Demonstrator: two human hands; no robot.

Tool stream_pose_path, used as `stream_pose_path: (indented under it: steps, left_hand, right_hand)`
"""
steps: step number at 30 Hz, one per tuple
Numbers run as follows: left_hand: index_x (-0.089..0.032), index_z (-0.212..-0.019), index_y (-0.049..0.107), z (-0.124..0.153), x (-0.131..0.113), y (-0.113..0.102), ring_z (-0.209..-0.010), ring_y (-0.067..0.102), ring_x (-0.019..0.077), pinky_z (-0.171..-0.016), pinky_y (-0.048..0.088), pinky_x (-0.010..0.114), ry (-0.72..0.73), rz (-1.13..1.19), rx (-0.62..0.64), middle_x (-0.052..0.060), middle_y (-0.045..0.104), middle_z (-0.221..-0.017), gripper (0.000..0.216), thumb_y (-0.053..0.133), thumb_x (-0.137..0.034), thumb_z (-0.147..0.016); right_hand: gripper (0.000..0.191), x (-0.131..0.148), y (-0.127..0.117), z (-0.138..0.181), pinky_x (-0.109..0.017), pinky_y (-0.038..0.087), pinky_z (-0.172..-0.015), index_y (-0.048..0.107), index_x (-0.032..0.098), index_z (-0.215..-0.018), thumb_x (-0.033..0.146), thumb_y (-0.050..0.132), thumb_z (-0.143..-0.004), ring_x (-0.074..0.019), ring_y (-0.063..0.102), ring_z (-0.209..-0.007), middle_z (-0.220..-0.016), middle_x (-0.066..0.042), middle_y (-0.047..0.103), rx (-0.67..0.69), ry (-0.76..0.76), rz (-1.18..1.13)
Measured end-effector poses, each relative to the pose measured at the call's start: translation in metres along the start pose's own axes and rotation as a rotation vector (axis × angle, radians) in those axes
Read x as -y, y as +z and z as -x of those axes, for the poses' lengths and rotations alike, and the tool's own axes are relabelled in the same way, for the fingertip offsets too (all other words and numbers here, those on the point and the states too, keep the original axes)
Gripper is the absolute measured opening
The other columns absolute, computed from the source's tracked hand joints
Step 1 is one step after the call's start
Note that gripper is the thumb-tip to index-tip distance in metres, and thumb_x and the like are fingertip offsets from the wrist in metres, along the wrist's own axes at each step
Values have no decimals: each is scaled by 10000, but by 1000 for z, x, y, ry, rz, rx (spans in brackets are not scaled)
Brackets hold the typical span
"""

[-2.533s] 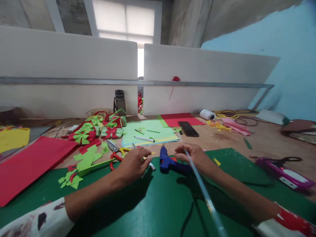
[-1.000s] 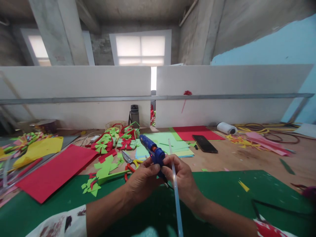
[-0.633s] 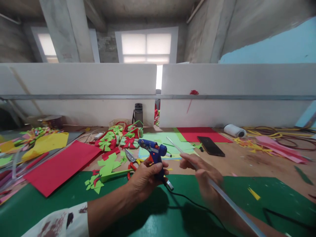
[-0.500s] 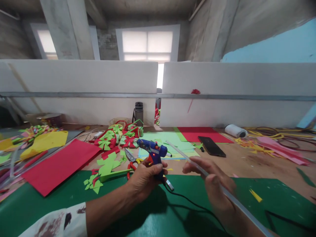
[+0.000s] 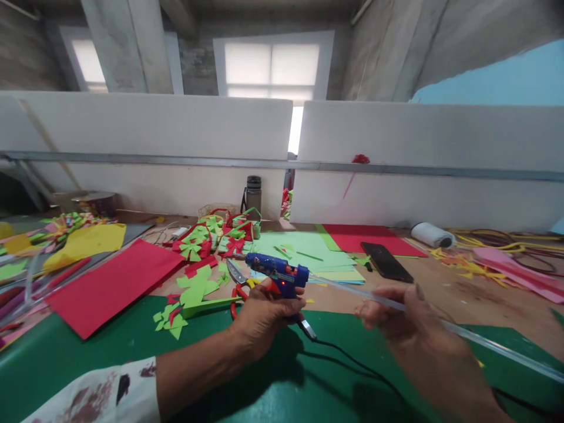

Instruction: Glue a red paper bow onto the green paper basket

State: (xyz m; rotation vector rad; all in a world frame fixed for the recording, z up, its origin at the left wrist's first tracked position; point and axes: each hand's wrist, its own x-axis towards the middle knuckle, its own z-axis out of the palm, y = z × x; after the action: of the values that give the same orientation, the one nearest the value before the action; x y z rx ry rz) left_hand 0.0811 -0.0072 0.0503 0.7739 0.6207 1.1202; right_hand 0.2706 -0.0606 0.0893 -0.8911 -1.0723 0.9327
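Observation:
My left hand [image 5: 268,320] is wrapped round the handle of a blue hot glue gun [image 5: 275,271], its nozzle toward the left and a small red light glowing on its side. A long translucent glue stick [image 5: 489,339] is pinched in my right hand [image 5: 418,329]. The stick's tip meets the rear of the glue gun; how far in it sits, I cannot tell. A black cord trails from the handle. Just left of the gun lie scissors [image 5: 238,273] with red and yellow handles, and cut green paper pieces [image 5: 198,291].
A red paper sheet [image 5: 117,288] lies at the left, over a green mat [image 5: 132,346]. Behind the gun are paper bows [image 5: 215,235], a dark bottle [image 5: 253,197] and pale green sheets [image 5: 304,244]. A black phone [image 5: 386,261] and a white roll [image 5: 432,234] lie at the right.
The glue stick has swung lower and flatter, its tip now at the back of the glue gun. The gun has tilted slightly, and my right hand appears farther right.

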Motion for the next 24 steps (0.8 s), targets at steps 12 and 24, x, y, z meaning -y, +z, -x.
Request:
stream_pose_path:
  steps: [12, 24]
  left_hand:
    - [-128, -815, 672, -1, 4, -2, -747, 631, 206, -707, 494, 343, 16, -55, -42, 94, 684, -842, 405, 851, -161, -453]
    - [-108, -773, 682, 1, 1, -5, -688, 618, 188, -665, 497, 322, -70, -66, 38, 76, 662, -757, 380, 858, -203, -450]
  right_hand:
    - [349, 3, 3, 1, -287, 530, -547, 700, 221, -663, 563, 647, -705, -169, 603, -526, -539, -43, 658, -11, 76, -9]
    - [339, -1, 4, -2, -293, 500, -554, 697, 227, -716, 540, 584, -780, -166, 580, -541, -560, -32, 649, 15, 75, -10]
